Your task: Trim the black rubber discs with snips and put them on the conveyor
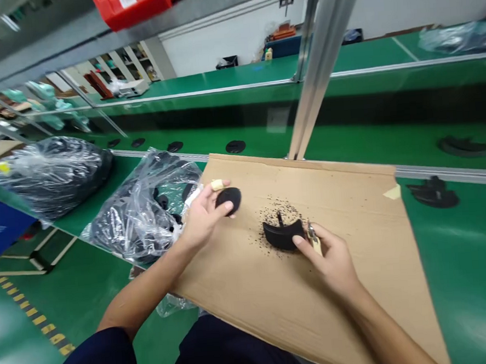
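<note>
Between the thumb and fingers of my left hand (206, 214) is a round black disc (230, 200), held above the cardboard sheet (249, 280). A pale yellow wrap covers one fingertip of that hand. My right hand (332, 256) grips a curved black part (282, 235) with a short upright stem, its thumb on the part's right end. Small metal nippers (313, 237) with pale handles are also in my right hand, against the fingers. Black crumbs lie scattered on the cardboard around the curved part.
An open clear bag (146, 210) of black parts lies left of the cardboard, with a full bag (55, 174) beyond it. A metal post (318, 62) rises behind. Black parts (433, 192) sit at right; several discs lie on the green belt (203, 135).
</note>
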`<state>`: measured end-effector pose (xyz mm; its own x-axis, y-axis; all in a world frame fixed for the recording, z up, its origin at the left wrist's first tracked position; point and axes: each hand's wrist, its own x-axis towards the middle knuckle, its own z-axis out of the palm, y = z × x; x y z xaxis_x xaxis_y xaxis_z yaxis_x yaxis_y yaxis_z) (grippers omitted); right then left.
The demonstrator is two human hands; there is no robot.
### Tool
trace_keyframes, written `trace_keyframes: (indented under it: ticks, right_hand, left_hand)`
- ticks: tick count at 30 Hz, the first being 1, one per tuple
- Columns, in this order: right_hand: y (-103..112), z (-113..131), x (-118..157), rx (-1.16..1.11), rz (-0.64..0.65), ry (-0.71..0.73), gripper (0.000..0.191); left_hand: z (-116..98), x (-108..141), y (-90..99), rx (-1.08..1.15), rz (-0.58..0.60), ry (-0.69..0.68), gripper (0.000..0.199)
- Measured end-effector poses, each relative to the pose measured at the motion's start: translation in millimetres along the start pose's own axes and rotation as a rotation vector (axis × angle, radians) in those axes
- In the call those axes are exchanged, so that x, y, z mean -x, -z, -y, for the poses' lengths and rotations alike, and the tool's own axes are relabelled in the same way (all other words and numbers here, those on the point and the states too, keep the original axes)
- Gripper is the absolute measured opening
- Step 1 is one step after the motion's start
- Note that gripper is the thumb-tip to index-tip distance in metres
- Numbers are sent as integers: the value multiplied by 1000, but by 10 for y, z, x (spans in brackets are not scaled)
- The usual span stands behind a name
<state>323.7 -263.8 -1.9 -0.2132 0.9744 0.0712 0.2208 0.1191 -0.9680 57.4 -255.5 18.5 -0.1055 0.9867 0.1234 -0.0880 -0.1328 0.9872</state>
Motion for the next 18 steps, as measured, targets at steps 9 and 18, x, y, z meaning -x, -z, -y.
trace_keyframes:
  ticks: [9, 18]
  right_hand:
    - [-33, 62, 91, -139, 123, -76, 41]
    - [-38, 59, 127, -66, 149, -37, 36]
  left_hand:
    - [383, 205, -610, -408, 285, -387, 33]
    - [459, 265, -566, -385, 378, -358, 36]
